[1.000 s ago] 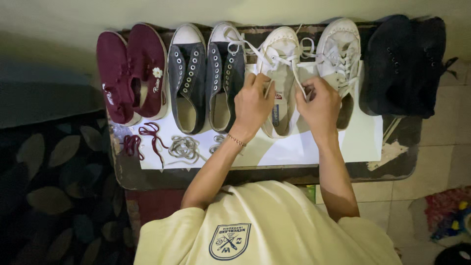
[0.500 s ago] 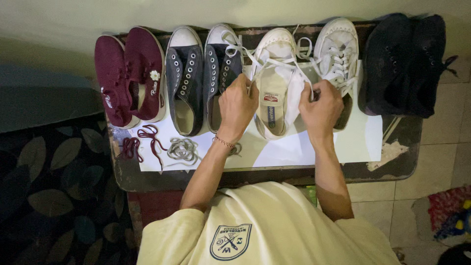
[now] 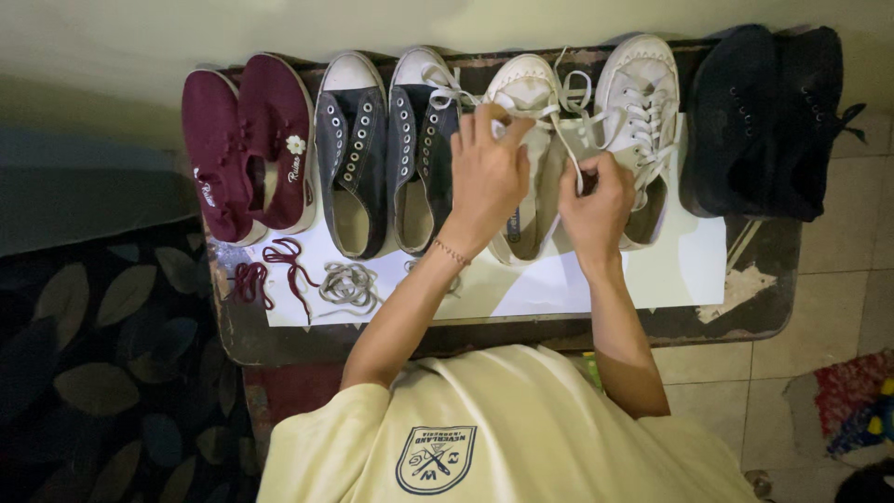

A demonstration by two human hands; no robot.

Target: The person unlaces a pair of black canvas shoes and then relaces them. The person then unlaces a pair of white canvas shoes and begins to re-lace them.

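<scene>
Head view, looking down on a low dark table [image 3: 745,321] with a white sheet [image 3: 689,265] spread over its middle. A row of shoes stands along the far edge, toes pointing away from the person. From left to right: a pair of maroon slip-on shoes [image 3: 247,144], a pair of dark grey canvas sneakers [image 3: 386,149] with empty eyelets, a pair of white sneakers, and a pair of black shoes [image 3: 764,121].

The left white sneaker [image 3: 531,93] is the shoe being handled. It lies directly ahead of the person, between the two forearms, its long axis running away from the body and its heel toward the near table edge. The left hand [image 3: 489,177] lies over the shoe's tongue, fingers bent and closed on a white shoelace [image 3: 559,121] near the toe end. The right hand [image 3: 596,200] sits just beside the shoe's right flank, fingers pinched on the other run of the same lace, which rises taut from the grip toward the upper eyelets. Both hands are thus grasping lace, neither is released. The left hand reaches further along the shoe's axis; the right stays nearer the heel.

The right white sneaker [image 3: 643,102] is already laced and touches the handled shoe's side. On the sheet near the left edge lie loose maroon laces [image 3: 270,270] and a bundle of grey laces [image 3: 349,284], well apart from both hands. A dark leaf-patterned rug [image 3: 102,373] covers the floor at left; pale tiles [image 3: 838,279] show at right.
</scene>
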